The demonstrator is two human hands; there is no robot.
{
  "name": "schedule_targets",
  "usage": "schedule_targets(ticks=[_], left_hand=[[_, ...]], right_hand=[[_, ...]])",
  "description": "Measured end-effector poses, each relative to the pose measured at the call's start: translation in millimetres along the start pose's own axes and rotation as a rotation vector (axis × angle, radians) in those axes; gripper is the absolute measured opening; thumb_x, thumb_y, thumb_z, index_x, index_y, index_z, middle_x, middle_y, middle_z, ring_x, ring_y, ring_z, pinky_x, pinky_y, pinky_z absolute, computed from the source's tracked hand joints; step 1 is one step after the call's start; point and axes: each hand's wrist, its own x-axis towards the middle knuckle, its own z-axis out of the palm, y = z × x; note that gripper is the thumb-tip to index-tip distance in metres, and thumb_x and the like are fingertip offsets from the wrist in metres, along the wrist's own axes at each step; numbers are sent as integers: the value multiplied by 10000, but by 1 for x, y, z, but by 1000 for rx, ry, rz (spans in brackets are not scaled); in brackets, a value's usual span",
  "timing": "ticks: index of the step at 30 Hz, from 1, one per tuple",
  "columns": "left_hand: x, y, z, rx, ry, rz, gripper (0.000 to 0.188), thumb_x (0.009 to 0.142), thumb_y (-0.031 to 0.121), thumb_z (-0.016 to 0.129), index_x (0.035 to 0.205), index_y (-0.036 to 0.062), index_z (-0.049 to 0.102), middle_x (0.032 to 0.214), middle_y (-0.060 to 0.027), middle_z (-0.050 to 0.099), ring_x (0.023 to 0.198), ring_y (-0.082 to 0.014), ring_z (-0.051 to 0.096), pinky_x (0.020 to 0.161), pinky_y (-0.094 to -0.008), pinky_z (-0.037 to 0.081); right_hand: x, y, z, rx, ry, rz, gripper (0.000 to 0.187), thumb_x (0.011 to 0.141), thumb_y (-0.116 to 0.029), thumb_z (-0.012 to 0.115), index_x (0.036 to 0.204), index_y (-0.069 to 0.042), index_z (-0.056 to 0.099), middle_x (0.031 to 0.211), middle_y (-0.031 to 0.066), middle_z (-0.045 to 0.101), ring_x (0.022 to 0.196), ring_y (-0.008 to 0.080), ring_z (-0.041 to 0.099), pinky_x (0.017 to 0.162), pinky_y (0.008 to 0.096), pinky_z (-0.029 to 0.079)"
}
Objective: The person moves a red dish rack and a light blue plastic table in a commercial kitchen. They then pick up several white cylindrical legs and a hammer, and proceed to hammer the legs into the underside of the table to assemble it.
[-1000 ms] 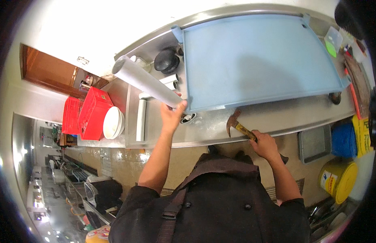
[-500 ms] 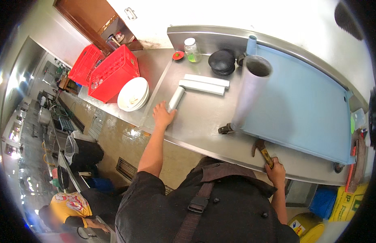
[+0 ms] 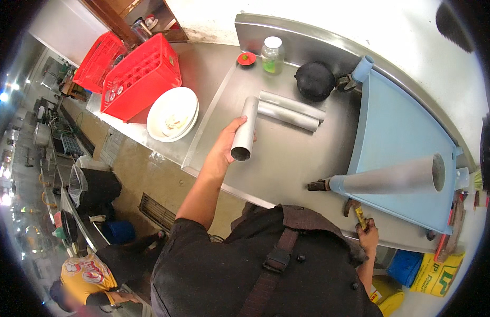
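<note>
My left hand point(image 3: 224, 148) is closed round a short grey metal tube point(image 3: 247, 124), raised above the steel table with its open end toward me. My right hand point(image 3: 368, 238) grips the yellow handle of a claw hammer point(image 3: 360, 214) by the table's near edge. Just beyond the hammer lies a light blue tray-like panel point(image 3: 398, 121) with raised rims. From its near left corner rises a longer grey tube point(image 3: 393, 177), and a black caster point(image 3: 319, 185) sits at that corner. Two more metal tubes point(image 3: 288, 115) lie side by side beyond my left hand.
A black round pan-like object point(image 3: 314, 82), a lidded glass jar point(image 3: 272, 57) and a small red dish point(image 3: 246, 59) stand at the back. White bowls point(image 3: 159, 111) and red crates point(image 3: 150, 79) are at left. A person in a yellow shirt point(image 3: 89, 277) is at lower left.
My left hand has taken hold of the short tube and lifted it off the table. My right hand keeps the hammer. The view has shifted, and the standing tube now appears leaning right.
</note>
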Motion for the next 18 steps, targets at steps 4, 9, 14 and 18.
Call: schedule_targets(ticks=[4,9,14,18], left_hand=[[15,17,17,-43,-118,-45,539,994,353,660,1377,16,486,997,-135,663,831,-256,682,647,-392,590],[48,36,87,-56,-449,288,697,877,127,745,1495,36,438,1265,-152,632,1227,-323,632,1114,-459,497],[141,80,254,194,-494,689,611,952,107,777,1429,-8,414,1299,-190,623,1279,-323,618,1137,-454,492],[221,99,370,464,-525,973,651,908,256,858,1356,10,453,1157,-122,630,1066,-211,626,945,-400,526]], right_hand=[[-4,-6,3,-32,37,2,405,829,-369,768,1089,-103,606,945,220,733,945,480,693,810,546,527],[0,-5,10,-125,86,33,452,808,-413,727,1082,-70,617,936,220,742,943,477,701,834,530,544],[4,-8,5,-113,98,46,513,782,-462,746,1092,-69,638,983,227,751,965,474,705,863,525,553],[2,-14,2,-102,39,137,566,791,-470,739,1192,-80,658,1034,239,746,1041,473,687,915,528,543]])
